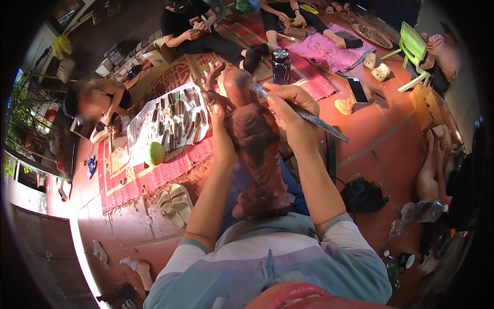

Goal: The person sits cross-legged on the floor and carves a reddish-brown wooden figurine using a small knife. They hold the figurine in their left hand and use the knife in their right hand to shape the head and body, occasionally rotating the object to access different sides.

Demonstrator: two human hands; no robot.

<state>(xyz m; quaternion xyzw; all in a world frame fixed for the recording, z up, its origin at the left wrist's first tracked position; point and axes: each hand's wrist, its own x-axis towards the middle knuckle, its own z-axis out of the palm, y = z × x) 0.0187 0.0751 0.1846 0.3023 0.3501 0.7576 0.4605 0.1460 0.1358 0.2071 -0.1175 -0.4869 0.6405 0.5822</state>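
Note:
A reddish-brown carved wooden figure point(257, 154) stands upright on my lap, its top near the picture's middle. My left hand point(220, 131) grips its left side, thumb pressed against the wood. My right hand point(290, 110) is closed around a long grey metal carving tool point(314, 119). The tool's tip touches the upper part of the figure, and its handle end points down to the right.
Several chisels lie on a white cloth point(135, 135) atop a red patterned mat point(128, 180), beside a green round fruit point(155, 153). Sandals point(175, 203), a dark bottle point(281, 66), a phone point(357, 89) and a black bag point(363, 195) are nearby. Other people sit working around the tiled floor.

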